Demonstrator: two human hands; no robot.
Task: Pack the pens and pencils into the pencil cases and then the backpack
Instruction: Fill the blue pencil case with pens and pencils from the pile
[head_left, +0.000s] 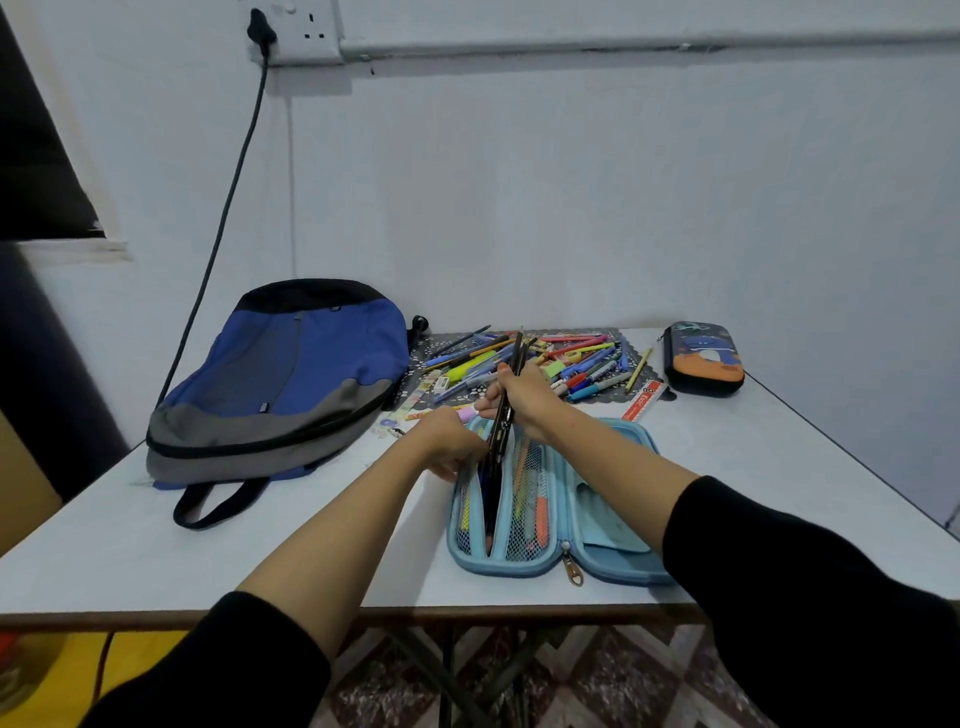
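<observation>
The white surface (260, 561) carries a blue-and-grey backpack (280, 374) lying flat at far left; soft and floppy, it is best lifted by its strap or top, and I cannot make out its opening; the light-blue pencil case (498, 565) lies open near centre, a semi-stiff shell with soft mesh pockets that could snag a tip, its right half cut off by the forearm; a dark pencil case (704, 361) sits zipped at far right; the loose pens and pencils (566, 364) lie heaped beyond the open case; light, stiff and smooth, they would slide from a loose grip, so mid-shaft seems wisest; the right hand (527, 400) has its fingers wrapped round a bundle of dark pencils (514, 358), lower ends hidden in the centre slot; the left hand (444, 434) curls its fingers (447, 470) on the case's left rim, tips partly hidden.
</observation>
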